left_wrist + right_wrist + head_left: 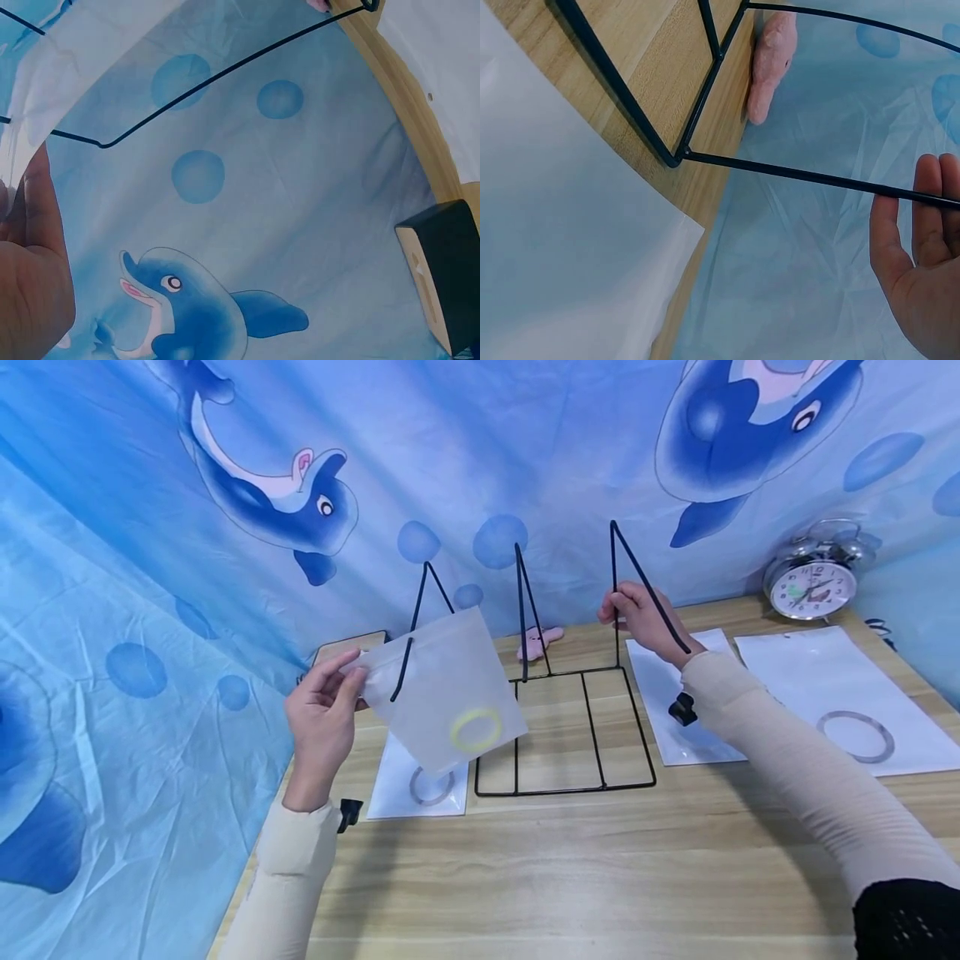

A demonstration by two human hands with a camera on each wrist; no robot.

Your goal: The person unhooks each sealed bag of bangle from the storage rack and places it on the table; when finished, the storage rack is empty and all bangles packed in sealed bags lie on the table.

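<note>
My left hand [322,727] pinches the left edge of a frosted, translucent bag [442,677] between thumb and fingers. A yellow ring [476,730] shows near its lower corner. The bag is tilted at the left triangular divider of a black wire rack [566,792]; part of that divider's wire passes in front of it. At the rack's right divider, my right hand [648,618] pinches the rear upright wire; in the right wrist view the thumb and fingers [928,180] meet at that wire. The left wrist view shows the bag's edge and part of my hand.
White flat sheets, one [840,693] with a grey ring, lie right of the rack; another [382,793] lies at left under the bag. A pink plush toy [536,643] sits behind the rack. An alarm clock [813,589] stands back right, and a dark-sided box [442,262] back left.
</note>
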